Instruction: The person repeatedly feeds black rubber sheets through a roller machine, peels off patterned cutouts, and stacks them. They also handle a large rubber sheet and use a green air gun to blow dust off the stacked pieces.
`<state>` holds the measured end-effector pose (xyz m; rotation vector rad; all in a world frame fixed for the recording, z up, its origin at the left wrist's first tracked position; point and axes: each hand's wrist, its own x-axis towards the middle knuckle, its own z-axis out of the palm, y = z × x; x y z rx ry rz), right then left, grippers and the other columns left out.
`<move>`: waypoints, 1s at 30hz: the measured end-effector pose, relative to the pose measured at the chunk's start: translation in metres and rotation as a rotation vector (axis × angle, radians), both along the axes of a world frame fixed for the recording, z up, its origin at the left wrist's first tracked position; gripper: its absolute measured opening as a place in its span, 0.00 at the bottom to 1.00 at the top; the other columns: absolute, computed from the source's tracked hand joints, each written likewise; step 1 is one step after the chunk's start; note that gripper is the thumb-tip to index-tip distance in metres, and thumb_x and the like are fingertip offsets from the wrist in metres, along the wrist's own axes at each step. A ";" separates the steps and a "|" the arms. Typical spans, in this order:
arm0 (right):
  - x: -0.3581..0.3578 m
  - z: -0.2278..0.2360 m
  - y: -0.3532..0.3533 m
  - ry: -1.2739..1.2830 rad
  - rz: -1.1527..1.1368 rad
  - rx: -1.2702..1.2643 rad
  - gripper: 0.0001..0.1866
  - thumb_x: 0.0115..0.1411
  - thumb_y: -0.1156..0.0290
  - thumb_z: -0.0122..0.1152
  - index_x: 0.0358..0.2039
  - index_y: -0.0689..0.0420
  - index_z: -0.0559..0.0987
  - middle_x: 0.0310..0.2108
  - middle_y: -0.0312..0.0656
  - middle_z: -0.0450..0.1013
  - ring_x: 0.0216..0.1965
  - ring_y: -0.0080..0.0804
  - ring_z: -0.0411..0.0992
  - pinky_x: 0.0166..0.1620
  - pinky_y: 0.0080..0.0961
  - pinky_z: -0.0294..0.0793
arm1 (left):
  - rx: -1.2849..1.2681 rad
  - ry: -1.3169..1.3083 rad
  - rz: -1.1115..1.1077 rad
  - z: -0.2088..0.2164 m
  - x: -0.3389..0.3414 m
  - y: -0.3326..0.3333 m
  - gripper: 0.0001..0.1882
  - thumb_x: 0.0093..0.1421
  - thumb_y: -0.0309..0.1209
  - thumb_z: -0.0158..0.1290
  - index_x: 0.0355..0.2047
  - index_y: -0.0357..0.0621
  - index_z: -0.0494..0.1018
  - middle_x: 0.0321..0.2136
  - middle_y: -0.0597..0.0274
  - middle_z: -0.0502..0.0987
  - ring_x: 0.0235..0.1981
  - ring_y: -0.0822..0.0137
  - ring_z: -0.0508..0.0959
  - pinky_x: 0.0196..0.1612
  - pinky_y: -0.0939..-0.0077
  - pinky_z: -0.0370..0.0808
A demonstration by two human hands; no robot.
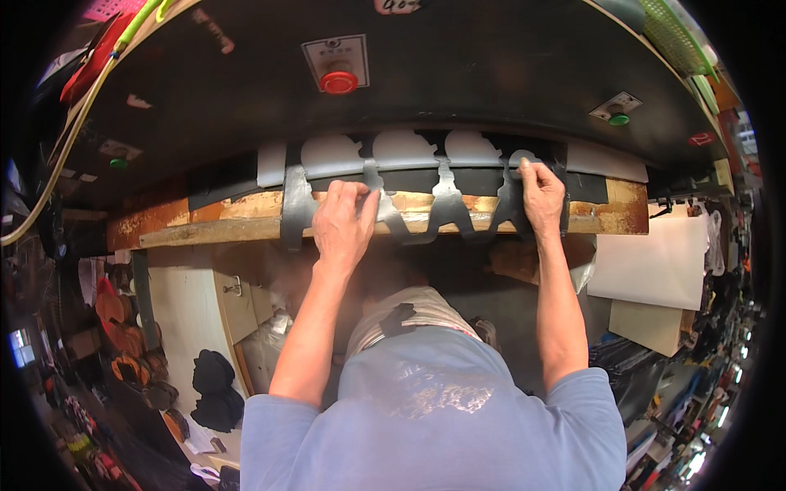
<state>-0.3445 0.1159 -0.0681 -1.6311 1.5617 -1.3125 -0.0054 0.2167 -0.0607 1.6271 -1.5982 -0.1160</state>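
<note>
A black sheet (446, 184) with a row of rounded cut-out gaps lies across the near edge of a work surface and hangs over it in curved strips. Through the gaps shows a pale board (401, 149) beneath. My left hand (342, 222) is at the sheet's left part, fingers bent, thumb held apart from them; whether its fingertips touch the sheet is hard to see. Toward the right end, my right hand (543, 196) has thumb and forefinger pinched together at the sheet's edge, beside the last gap.
A dark machine panel (475, 78) rises just beyond the sheet, with a red button (338, 83) and green buttons (618, 119) on it. The surface has a worn wooden edge (229, 233). White sheets (655, 262) lie at right below; a cabinet (237, 290) stands at left.
</note>
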 end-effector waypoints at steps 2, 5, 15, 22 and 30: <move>-0.002 0.000 -0.001 -0.082 -0.019 0.061 0.17 0.73 0.61 0.67 0.32 0.61 0.85 0.22 0.24 0.69 0.26 0.11 0.61 0.30 0.16 0.61 | -0.013 -0.001 0.000 -0.001 0.001 -0.001 0.10 0.60 0.29 0.68 0.37 0.42 0.77 0.34 0.58 0.78 0.31 0.56 0.82 0.35 0.60 0.78; 0.003 0.006 0.001 -0.187 -0.136 0.212 0.17 0.73 0.60 0.66 0.31 0.61 0.84 0.22 0.24 0.69 0.27 0.10 0.62 0.30 0.15 0.60 | -0.016 -0.008 0.002 -0.004 0.003 -0.003 0.11 0.60 0.30 0.68 0.37 0.42 0.78 0.34 0.57 0.79 0.31 0.54 0.82 0.36 0.59 0.78; 0.162 0.041 -0.058 0.093 0.365 -0.237 0.15 0.59 0.70 0.75 0.45 0.59 0.84 0.42 0.46 0.79 0.38 0.39 0.79 0.40 0.30 0.80 | 0.234 0.073 -0.123 0.023 0.018 -0.005 0.09 0.62 0.30 0.66 0.38 0.41 0.78 0.33 0.55 0.80 0.33 0.50 0.83 0.37 0.57 0.78; 0.286 0.028 -0.116 0.399 0.495 -0.050 0.45 0.50 0.55 0.78 0.66 0.62 0.74 0.55 0.73 0.67 0.57 0.69 0.68 0.64 0.54 0.71 | -0.001 -0.008 0.018 0.036 0.096 -0.119 0.26 0.68 0.21 0.52 0.67 0.33 0.69 0.63 0.37 0.74 0.65 0.39 0.73 0.68 0.52 0.70; 0.247 0.057 -0.143 -0.088 0.607 0.195 0.52 0.42 0.62 0.78 0.71 0.58 0.72 0.75 0.75 0.52 0.77 0.65 0.53 0.75 0.48 0.58 | 0.106 -0.223 0.074 -0.001 0.104 -0.154 0.36 0.67 0.24 0.56 0.74 0.33 0.58 0.68 0.40 0.70 0.72 0.41 0.66 0.75 0.45 0.60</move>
